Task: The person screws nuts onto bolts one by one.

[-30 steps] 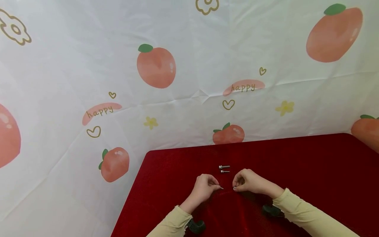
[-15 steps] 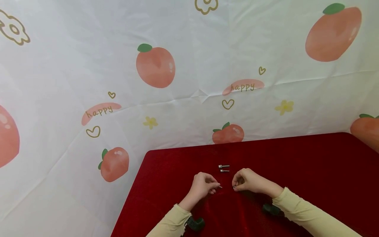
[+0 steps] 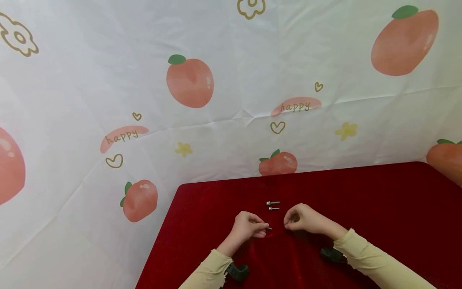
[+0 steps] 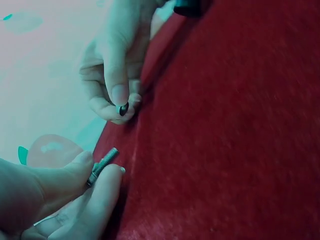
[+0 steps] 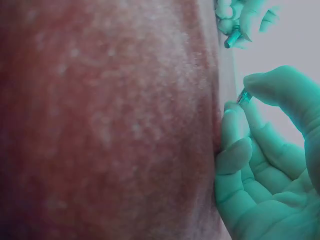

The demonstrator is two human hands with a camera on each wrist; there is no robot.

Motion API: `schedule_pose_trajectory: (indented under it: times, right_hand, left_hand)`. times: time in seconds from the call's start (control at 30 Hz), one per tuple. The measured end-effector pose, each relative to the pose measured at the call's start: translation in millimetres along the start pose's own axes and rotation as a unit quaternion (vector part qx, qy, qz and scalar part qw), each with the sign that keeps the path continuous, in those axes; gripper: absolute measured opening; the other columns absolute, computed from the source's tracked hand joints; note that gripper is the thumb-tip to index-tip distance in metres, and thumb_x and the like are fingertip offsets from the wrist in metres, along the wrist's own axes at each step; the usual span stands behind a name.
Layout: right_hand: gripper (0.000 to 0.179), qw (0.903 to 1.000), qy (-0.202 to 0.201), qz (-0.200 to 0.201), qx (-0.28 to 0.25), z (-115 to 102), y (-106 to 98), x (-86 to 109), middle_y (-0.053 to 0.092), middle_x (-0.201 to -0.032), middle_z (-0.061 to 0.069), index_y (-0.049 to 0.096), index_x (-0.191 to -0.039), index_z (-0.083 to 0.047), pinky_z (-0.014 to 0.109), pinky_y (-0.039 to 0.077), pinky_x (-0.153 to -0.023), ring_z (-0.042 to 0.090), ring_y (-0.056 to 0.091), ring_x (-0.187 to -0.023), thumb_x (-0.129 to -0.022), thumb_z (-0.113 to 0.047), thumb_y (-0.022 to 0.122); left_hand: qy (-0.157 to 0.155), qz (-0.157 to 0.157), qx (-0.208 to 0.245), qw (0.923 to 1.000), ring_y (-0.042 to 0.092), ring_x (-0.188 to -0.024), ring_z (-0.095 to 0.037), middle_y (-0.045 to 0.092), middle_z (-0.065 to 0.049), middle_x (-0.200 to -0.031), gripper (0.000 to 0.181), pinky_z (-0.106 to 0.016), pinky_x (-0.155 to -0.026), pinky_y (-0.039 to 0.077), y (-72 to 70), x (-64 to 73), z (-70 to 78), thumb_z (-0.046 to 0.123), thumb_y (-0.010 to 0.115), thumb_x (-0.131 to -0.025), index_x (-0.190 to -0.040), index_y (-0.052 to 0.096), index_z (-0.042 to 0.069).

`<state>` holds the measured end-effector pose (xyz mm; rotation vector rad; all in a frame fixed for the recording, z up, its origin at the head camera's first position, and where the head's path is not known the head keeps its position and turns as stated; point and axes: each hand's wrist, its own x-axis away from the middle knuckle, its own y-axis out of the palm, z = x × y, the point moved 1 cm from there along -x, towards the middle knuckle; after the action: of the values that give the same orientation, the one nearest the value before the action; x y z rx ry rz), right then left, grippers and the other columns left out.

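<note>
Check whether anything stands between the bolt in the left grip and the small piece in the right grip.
Nothing visible does: only open space separates the bolt in the left grip from the small piece in the right grip. Two loose bolts lie farther back on the red cloth, off that line.

A hanging sheet (image 3: 234, 88) stands behind the table (image 3: 382, 196) and along its left side. On the table lie two loose bolts, one just beside the other: a far bolt (image 3: 273, 203) toward the sheet, a near bolt (image 3: 274, 208) in front of it. Closer to the person, the left hand's grip (image 3: 250, 225) is at left and the right hand's grip (image 3: 304, 218) at right, a gap between them. A held bolt (image 4: 103, 166) sits in the left, pointing outward; a nut (image 4: 123, 109) sits in the right
</note>
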<state>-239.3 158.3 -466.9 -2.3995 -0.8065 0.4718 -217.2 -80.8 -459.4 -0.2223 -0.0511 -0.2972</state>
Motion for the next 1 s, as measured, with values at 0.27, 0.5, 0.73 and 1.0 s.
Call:
schedule_pose_trajectory:
  times: [0.27, 0.5, 0.73, 1.0]
  right_hand:
    - [0.017, 0.9956, 0.017, 0.016, -0.091, 1.7, -1.9, -0.4, 0.069, -0.084, 0.005, 0.069, -0.095, -0.002, 0.028, 0.055, -0.059, 0.017, 0.064, -0.071, -0.092, -0.018, 0.067]
    - [0.023, 0.9828, 0.026, 0.061, -0.172, -5.1, 0.6, -3.3, 0.069, -0.089, 0.014, 0.067, -0.101, 0.004, 0.034, 0.058, -0.066, 0.025, 0.067, -0.079, -0.092, -0.017, 0.066]
    - [0.031, 0.9589, 0.052, 0.082, -0.267, -14.8, 4.4, -1.1, 0.067, -0.102, 0.022, 0.063, -0.113, 0.009, 0.036, 0.058, -0.078, 0.028, 0.067, -0.091, -0.093, -0.015, 0.065]
    - [0.036, 0.9405, 0.058, 0.098, -0.32, -19.8, 7.4, -0.1, 0.068, -0.105, 0.016, 0.06, -0.117, 0.01, 0.037, 0.057, -0.082, 0.024, 0.067, -0.095, -0.093, -0.016, 0.064]
  left_hand:
    - [0.014, -0.029, 0.102, 0.9942, 0.07, -0.066, -0.023, 0.068, -0.025, -0.081, 0.019, -0.037, -0.065, 0.06, 3.2, -3.5, 6.8, 0.001, 0.067, -0.088, -0.098, 0.068, -0.014]
    - [0.0, -0.024, 0.18, 0.9834, 0.07, -0.08, -0.024, 0.068, -0.024, -0.093, 0.023, -0.036, -0.078, 0.058, 7.5, -3.0, 16.9, 0.002, 0.065, -0.09, -0.106, 0.065, -0.014]
    - [-0.02, -0.018, 0.232, 0.9724, 0.069, -0.092, -0.026, 0.067, -0.021, -0.102, 0.024, -0.034, -0.085, 0.055, 9.7, -2.7, 21.9, -0.002, 0.064, -0.09, -0.111, 0.064, -0.013]
    - [-0.001, 0.0, 0.226, 0.9741, 0.07, -0.086, -0.026, 0.068, -0.021, -0.097, 0.021, -0.034, -0.081, 0.057, 15.6, -3.8, 21.6, -0.002, 0.065, -0.088, -0.107, 0.066, -0.013]
